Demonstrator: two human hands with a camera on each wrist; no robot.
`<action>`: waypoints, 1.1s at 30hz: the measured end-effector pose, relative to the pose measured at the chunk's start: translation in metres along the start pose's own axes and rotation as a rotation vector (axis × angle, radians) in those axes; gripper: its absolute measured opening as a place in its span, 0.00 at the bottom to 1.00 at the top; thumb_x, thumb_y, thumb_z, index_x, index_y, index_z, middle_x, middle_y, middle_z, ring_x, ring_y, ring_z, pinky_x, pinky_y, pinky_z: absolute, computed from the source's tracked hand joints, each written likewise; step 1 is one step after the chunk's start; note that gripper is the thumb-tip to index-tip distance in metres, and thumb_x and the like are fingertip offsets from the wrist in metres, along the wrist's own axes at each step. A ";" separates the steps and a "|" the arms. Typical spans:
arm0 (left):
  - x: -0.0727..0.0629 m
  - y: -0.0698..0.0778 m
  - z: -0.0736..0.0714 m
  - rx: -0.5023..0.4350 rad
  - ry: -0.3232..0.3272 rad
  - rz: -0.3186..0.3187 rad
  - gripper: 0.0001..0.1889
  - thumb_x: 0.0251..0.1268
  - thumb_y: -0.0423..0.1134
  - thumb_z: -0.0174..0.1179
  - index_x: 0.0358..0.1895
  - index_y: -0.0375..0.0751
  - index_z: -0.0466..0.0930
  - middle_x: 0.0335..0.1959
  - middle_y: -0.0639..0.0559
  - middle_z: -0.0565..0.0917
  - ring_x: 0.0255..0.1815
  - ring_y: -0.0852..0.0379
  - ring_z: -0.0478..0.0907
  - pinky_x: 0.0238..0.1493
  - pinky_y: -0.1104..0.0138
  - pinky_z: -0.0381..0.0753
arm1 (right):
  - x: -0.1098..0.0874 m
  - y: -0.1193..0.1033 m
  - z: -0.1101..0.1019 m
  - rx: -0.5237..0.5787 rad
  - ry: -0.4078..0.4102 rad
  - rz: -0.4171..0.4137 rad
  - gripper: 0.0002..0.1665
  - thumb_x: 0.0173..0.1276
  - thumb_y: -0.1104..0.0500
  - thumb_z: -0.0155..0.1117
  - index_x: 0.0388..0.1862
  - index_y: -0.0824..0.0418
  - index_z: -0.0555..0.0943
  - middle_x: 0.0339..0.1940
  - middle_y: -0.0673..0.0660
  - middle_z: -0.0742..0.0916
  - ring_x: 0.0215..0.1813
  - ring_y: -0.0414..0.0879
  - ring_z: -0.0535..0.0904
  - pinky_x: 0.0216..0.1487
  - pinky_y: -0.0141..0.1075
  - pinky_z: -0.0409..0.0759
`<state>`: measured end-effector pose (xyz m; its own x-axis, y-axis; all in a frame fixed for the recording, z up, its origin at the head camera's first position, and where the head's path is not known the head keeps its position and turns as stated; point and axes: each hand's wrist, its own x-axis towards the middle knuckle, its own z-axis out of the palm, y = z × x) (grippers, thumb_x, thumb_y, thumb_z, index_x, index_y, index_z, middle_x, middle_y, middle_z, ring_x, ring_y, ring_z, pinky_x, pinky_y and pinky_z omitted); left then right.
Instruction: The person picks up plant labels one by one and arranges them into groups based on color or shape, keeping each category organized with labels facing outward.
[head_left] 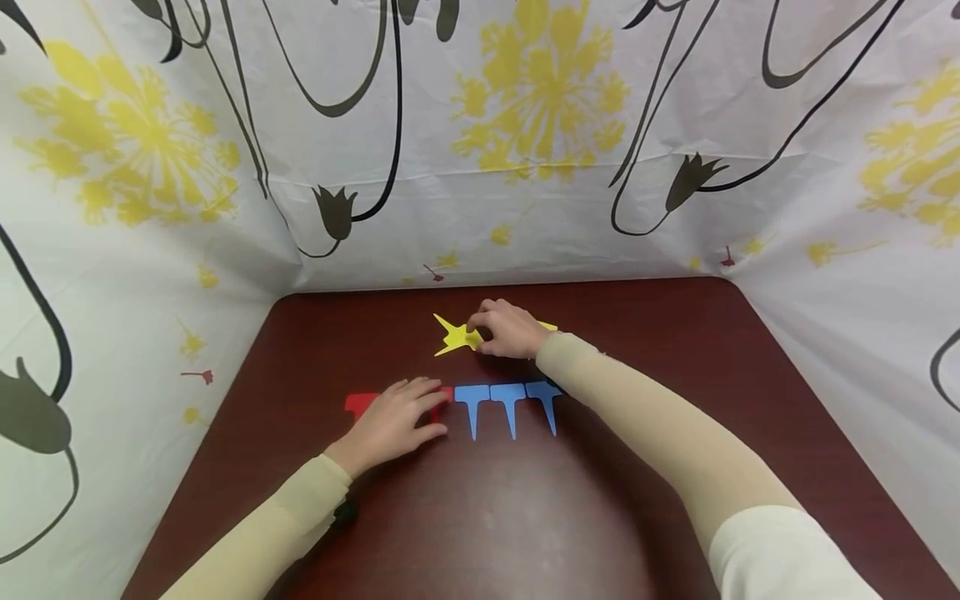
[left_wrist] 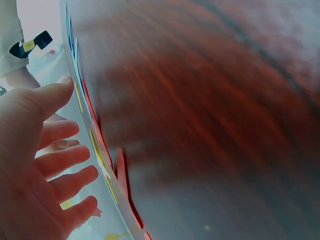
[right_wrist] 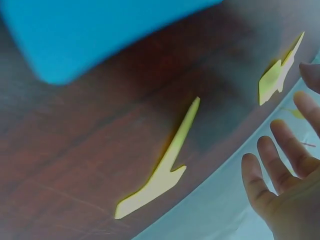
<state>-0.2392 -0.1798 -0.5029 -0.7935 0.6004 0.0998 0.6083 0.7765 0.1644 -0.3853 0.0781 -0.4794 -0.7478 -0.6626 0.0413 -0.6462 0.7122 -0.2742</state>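
Observation:
Flat T-shaped plant labels lie on the dark table. My left hand (head_left: 393,421) spreads over the red labels (head_left: 362,403) and partly hides them; its fingers are loosely extended in the left wrist view. To its right, several blue labels (head_left: 508,404) form a row, stems towards me. Farther back, my right hand (head_left: 513,329) reaches over yellow labels (head_left: 453,337), thumb and index finger close to one. Its fingers look relaxed and apart in the right wrist view, where two yellow labels (right_wrist: 157,185) show. The hand hides part of the yellow group in the head view.
The reddish-brown table (head_left: 495,517) has rounded far corners. White cloth (head_left: 450,200) with yellow and dark flower prints hangs along its back and sides. A blurred blue shape (right_wrist: 100,35) fills the upper left of the right wrist view.

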 end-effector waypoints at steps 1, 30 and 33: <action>0.000 -0.001 0.000 -0.001 0.001 -0.002 0.33 0.62 0.61 0.67 0.68 0.53 0.78 0.69 0.48 0.75 0.71 0.48 0.68 0.71 0.48 0.64 | 0.004 0.000 0.000 -0.013 -0.003 0.001 0.23 0.67 0.49 0.71 0.60 0.49 0.84 0.56 0.52 0.79 0.53 0.49 0.72 0.48 0.44 0.77; -0.002 -0.007 0.002 -0.034 -0.094 0.012 0.37 0.64 0.63 0.63 0.73 0.53 0.71 0.74 0.48 0.69 0.75 0.47 0.61 0.75 0.48 0.56 | 0.035 -0.009 0.008 -0.461 0.016 -0.374 0.14 0.63 0.50 0.72 0.44 0.55 0.89 0.47 0.53 0.82 0.49 0.50 0.73 0.44 0.42 0.76; -0.003 -0.007 0.002 -0.037 -0.079 0.018 0.37 0.64 0.63 0.64 0.73 0.51 0.72 0.73 0.47 0.70 0.75 0.47 0.63 0.75 0.47 0.57 | 0.033 -0.010 0.004 -0.481 0.052 -0.396 0.12 0.62 0.50 0.71 0.41 0.54 0.87 0.39 0.50 0.84 0.44 0.49 0.72 0.41 0.41 0.74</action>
<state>-0.2408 -0.1866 -0.5060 -0.7772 0.6287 0.0261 0.6203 0.7586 0.1994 -0.4027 0.0476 -0.4794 -0.4360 -0.8942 0.1016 -0.8630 0.4474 0.2348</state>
